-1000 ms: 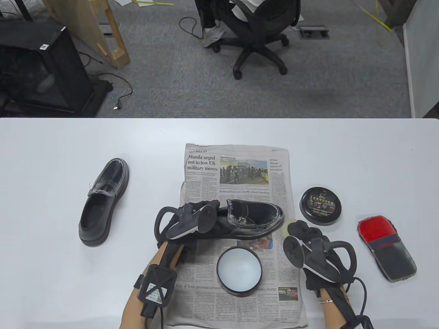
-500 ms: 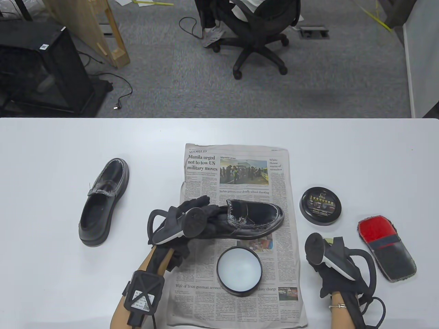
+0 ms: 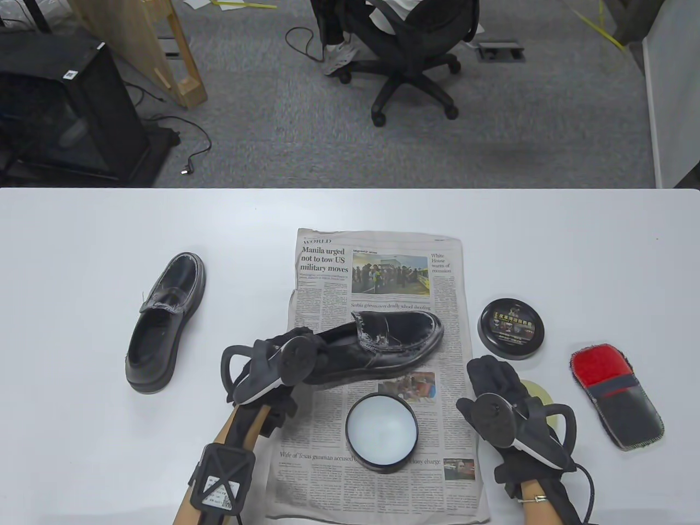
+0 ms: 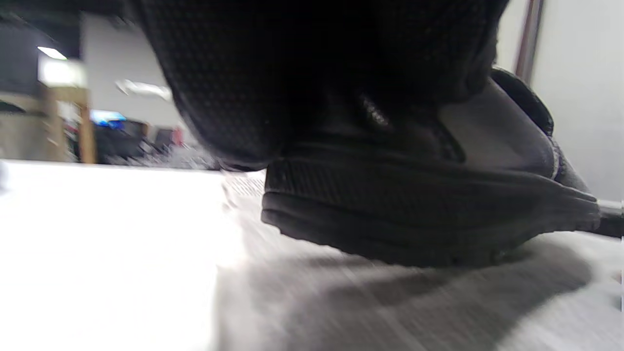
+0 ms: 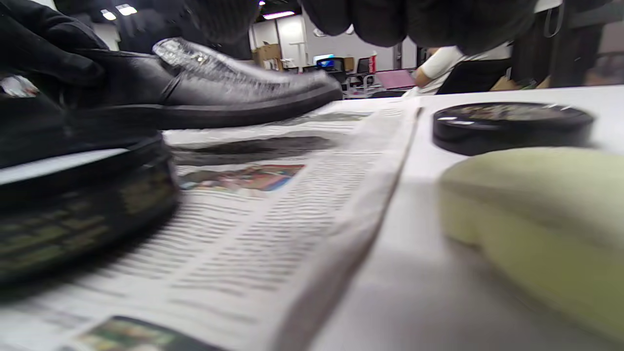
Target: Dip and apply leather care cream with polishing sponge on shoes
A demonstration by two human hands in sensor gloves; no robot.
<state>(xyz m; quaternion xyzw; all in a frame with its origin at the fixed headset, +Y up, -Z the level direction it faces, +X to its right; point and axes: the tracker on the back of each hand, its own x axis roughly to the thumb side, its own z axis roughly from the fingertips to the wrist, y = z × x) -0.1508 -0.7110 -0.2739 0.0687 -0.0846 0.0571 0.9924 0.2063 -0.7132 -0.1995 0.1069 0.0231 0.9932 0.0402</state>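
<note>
Sponge (image 3: 538, 395), the yellow polishing pad, now lies on the bare table just off the right edge of the newspaper (image 3: 328, 481), no longer carried: half a second ago the right hand (image 3: 500, 396) had it up at the fingers, and now that hand lies flat with fingers spread toward the shoe, holding nothing, the pad half hidden behind its tracker. In the right wrist view the pad (image 5: 536, 209) sits alone on the white surface with no finger on it. Near the front of the paper the open cream tin (image 3: 381, 432) stands where it was, its pale cream smooth as far as I can tell. Beyond it the left hand (image 3: 290, 355) grips the heel end of the shoe (image 3: 396, 342), and the shoe has swung since a moment ago, its toe turned farther away and raised; both wrist views show the sole clear of the paper with a shadow beneath. White smears show on the vamp and toe, so I judge one round of cream is on and the person is turning the shoe to another face before the pad is picked up for a fresh dip. Farther right, the tin's lid (image 3: 512, 328) and the red-and-black polishing mitt (image 3: 615, 396) lie unmoved; the second shoe (image 3: 164, 322) waits far left, apparently unfinished.
</note>
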